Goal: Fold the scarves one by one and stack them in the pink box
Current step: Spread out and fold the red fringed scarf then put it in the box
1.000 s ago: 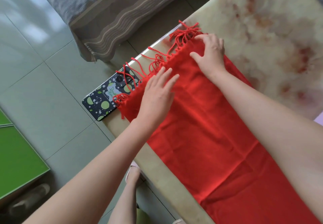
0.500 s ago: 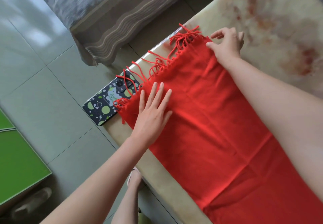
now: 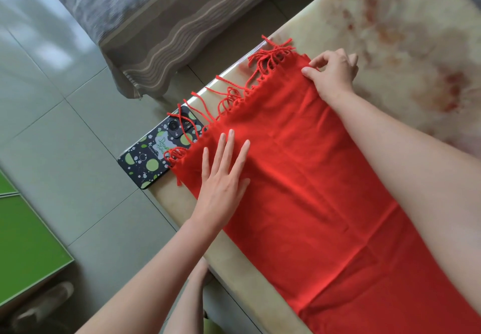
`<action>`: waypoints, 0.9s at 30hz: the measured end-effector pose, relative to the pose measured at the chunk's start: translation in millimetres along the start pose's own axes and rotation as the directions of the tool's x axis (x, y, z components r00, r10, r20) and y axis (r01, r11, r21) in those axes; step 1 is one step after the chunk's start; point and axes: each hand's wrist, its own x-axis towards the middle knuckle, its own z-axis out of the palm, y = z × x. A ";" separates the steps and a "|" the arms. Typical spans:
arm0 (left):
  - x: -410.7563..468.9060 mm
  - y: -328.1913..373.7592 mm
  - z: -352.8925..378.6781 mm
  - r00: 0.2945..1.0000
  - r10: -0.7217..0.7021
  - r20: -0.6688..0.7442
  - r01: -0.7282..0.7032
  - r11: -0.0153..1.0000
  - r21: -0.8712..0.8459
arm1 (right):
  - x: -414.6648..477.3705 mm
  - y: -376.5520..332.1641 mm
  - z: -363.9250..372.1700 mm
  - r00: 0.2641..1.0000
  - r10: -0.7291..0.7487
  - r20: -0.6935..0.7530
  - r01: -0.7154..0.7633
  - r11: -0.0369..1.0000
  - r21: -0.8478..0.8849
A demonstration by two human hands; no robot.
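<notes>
A red scarf (image 3: pixel 312 177) lies spread lengthwise on the marbled table (image 3: pixel 406 37), its fringed end toward the table's far left corner. My left hand (image 3: pixel 221 185) lies flat on the cloth near the fringe, fingers straight and spread. My right hand (image 3: pixel 333 73) is at the scarf's far corner, with thumb and fingers curled and pinching the cloth's edge. The pink box is out of view.
A phone in a dark case with green spots (image 3: pixel 158 151) lies on the table's corner, partly under the fringe. A grey striped cloth-covered piece of furniture (image 3: pixel 145 21) stands beyond the table. A tiled floor and a green surface (image 3: pixel 23 242) are at the left.
My left hand slid back from the fringe toward me and now lies flat on the cloth. My right hand moved outward to the scarf's far corner and curled onto its edge.
</notes>
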 end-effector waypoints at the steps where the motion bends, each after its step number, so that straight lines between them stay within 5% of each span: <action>1: -4.6 0.3 2.8 1.000 -0.003 0.006 0.003 1.000 0.013 | 0.1 0.2 -1.0 1.000 0.000 -0.015 0.001 0.999 0.050; 4: -13.4 -1.4 9.3 0.999 -0.047 0.019 0.047 0.999 0.015 | 1.2 3.2 -4.5 0.997 0.052 -0.063 -0.038 0.978 0.203; 11: -23.9 -11.2 16.2 0.992 -0.071 0.101 0.057 0.990 0.132 | 4.6 8.1 -5.3 0.993 0.087 -0.074 -0.089 0.996 -0.018; 19: -37.0 -14.6 13.3 0.995 -0.076 0.061 0.065 0.985 0.160 | -9.5 14.0 -5.5 0.994 0.044 -0.098 -0.043 0.999 0.013; 24: -51.8 -22.6 1.5 0.964 -0.202 -0.174 0.195 0.979 -0.061 | -32.4 34.3 -6.3 0.996 0.058 -0.067 -0.055 0.998 0.040; 27: -65.5 -25.3 -8.4 0.844 -0.460 -0.278 0.384 0.878 -0.287 | -43.9 43.2 -8.5 0.995 0.059 -0.082 -0.054 0.997 0.060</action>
